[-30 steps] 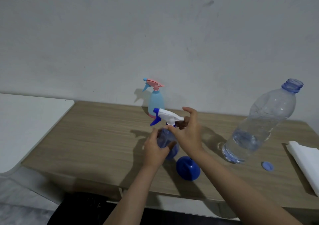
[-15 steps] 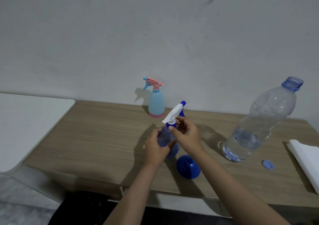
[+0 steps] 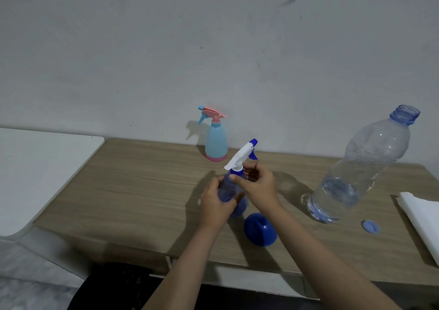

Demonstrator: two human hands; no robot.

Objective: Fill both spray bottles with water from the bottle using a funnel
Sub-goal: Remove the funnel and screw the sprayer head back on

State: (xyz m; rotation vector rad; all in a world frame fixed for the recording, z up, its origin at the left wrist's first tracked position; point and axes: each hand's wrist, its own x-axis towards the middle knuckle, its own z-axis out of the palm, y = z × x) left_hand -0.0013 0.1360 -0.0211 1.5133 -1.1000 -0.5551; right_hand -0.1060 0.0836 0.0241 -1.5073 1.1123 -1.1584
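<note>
A dark blue spray bottle [image 3: 231,191] stands on the wooden table [image 3: 142,186]. My left hand [image 3: 215,205] grips its body. My right hand [image 3: 257,185] pinches the blue collar under its white and blue trigger head [image 3: 242,155], whose nozzle points up to the right. A blue funnel [image 3: 260,232] lies mouth down just right of the bottle. The light blue spray bottle [image 3: 215,143] with a pink trigger stands at the wall. At the right, a large clear water bottle [image 3: 361,169], open and partly filled, stands with its blue cap [image 3: 371,226] lying beside it.
A folded white cloth or paper [image 3: 422,217] lies at the table's right edge. A white tabletop [image 3: 35,167] adjoins on the left. A grey wall rises directly behind the table.
The trigger head has turned on the dark blue bottle: its nozzle pointed left a second ago and now points up to the right. My right hand turned with it; my left hand stayed.
</note>
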